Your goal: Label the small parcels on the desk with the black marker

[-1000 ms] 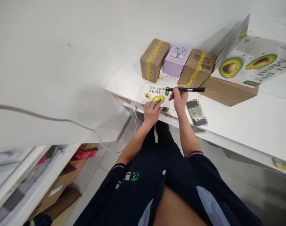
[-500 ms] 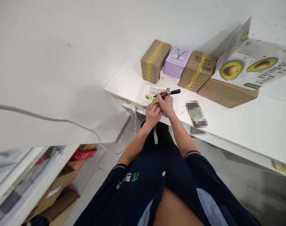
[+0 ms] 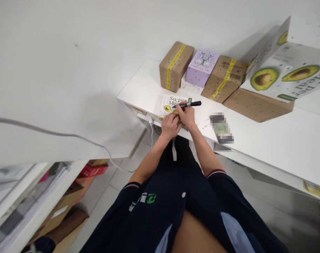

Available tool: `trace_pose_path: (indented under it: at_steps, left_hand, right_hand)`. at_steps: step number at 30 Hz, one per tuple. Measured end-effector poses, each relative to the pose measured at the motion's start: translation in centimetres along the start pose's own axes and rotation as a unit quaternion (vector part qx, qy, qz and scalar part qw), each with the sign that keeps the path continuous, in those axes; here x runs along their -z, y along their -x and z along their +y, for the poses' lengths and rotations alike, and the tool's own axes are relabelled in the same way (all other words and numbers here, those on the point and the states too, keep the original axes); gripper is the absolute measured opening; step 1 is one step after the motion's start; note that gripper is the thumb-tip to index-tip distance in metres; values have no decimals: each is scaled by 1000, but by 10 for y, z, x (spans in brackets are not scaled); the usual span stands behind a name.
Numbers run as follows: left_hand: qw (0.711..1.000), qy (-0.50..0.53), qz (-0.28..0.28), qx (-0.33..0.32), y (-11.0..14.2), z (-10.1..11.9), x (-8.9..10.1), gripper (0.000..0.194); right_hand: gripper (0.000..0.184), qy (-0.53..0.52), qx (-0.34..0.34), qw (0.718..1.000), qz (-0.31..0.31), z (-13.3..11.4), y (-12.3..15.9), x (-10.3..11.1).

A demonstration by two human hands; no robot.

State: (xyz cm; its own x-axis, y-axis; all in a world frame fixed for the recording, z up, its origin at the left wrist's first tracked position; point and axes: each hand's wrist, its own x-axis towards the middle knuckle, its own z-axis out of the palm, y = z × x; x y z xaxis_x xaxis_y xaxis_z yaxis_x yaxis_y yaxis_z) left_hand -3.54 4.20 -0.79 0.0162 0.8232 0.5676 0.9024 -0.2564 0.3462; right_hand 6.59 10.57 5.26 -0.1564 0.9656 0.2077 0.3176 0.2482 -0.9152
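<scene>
A flat white box (image 3: 165,100) printed "Su-per Meal" with avocado pictures lies at the near edge of the white table. My left hand (image 3: 170,125) grips its near side, fingers bent over the top. In my right hand (image 3: 186,116) is a black marker pen (image 3: 193,104), closed between thumb and fingers. The pen slants across the box, its tip end pointing left near the printed words; whether the tip touches the surface I cannot tell. My two hands rest side by side and partly cover the lower right of the box.
Along the wall stand two brown cartons (image 3: 176,66) with yellow tape, a purple box (image 3: 199,72), and a large open avocado carton (image 3: 258,103). A blurred phone (image 3: 222,128) lies right of my hands. A cable (image 3: 78,135) crosses at left, above shelving (image 3: 44,196).
The view has shifted slightly, so the boxes on the table sit a little differently in frame. My left hand has moved slightly up and left; the right still holds the pen over the box.
</scene>
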Motion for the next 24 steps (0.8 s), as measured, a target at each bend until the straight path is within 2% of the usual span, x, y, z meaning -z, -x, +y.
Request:
trace_pose_path:
  at_steps: [6, 14, 20, 24]
  left_hand:
    - [1000, -1, 1, -3, 0, 1, 2, 26]
    - [999, -16, 41, -30, 0, 0, 1, 29]
    - [1000, -9, 14, -3, 0, 1, 1, 29]
    - [1000, -8, 16, -5, 0, 1, 1, 29]
  right_hand:
    - [24, -2, -3, 1000, -3, -2, 0, 0]
    - [24, 12, 0, 1000, -17, -5, 1, 0]
    - [25, 15, -6, 1000, -9, -2, -1, 0]
    - [25, -5, -16, 1000, -6, 0, -1, -2]
